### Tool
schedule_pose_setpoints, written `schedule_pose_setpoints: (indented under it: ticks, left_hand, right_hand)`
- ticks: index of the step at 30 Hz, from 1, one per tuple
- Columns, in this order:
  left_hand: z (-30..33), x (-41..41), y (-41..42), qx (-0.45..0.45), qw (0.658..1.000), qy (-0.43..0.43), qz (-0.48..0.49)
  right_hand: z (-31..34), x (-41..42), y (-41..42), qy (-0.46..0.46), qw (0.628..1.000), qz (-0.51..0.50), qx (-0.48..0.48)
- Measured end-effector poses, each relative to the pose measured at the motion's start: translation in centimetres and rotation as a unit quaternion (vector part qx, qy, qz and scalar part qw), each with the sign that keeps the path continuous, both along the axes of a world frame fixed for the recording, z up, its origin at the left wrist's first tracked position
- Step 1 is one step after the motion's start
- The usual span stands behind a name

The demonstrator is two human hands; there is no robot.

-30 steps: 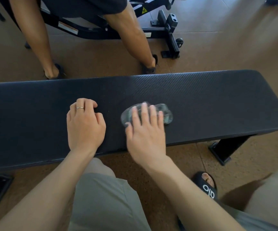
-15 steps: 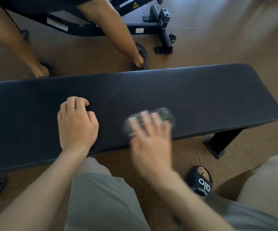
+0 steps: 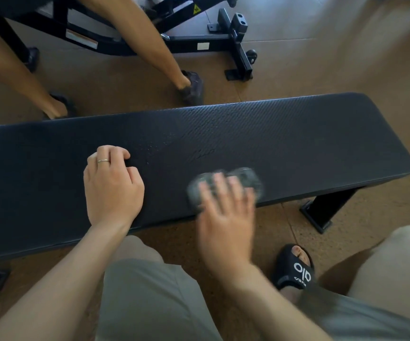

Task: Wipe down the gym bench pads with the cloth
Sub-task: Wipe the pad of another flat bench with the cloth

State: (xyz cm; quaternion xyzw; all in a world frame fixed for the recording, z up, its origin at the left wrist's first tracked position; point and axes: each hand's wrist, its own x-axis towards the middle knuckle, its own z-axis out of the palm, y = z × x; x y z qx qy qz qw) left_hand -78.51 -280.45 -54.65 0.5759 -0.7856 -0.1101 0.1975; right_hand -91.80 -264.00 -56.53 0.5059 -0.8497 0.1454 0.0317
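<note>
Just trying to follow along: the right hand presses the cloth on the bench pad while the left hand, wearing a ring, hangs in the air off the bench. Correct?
Not quite. In the head view the left hand, ring on, rests on the bench pad with fingers curled, not in the air. The right hand does press the cloth on the pad.

R hand (image 3: 226,225) + cloth (image 3: 243,179) motion-blurred; bench pad (image 3: 272,139) cropped left.

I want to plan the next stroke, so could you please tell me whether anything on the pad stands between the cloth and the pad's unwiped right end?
Nothing visible does. The right hand presses the crumpled grey cloth onto the black textured bench pad, whose surface is bare rightward to its rounded end.
</note>
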Motion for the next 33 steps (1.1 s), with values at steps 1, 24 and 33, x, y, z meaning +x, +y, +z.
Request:
schedule_pose_setpoints:
  ticks: [1, 24, 33]
  left_hand:
    - [0.0, 0.0, 0.0, -0.003, 1.000, 0.002, -0.002]
    - [0.0, 0.1, 0.2, -0.006, 1.000, 0.014, 0.003]
    - [0.1, -0.3, 0.1, -0.026, 0.999, -0.019, 0.013]
  right_hand:
    - [-0.1, 2.5, -0.7, 0.000, 0.997, 0.076, 0.002]
    - [2.0, -9.0, -5.4, -0.001, 0.991, 0.087, 0.102]
    - [3.0, -1.4, -12.8, -0.023, 0.946, 0.295, 0.132]
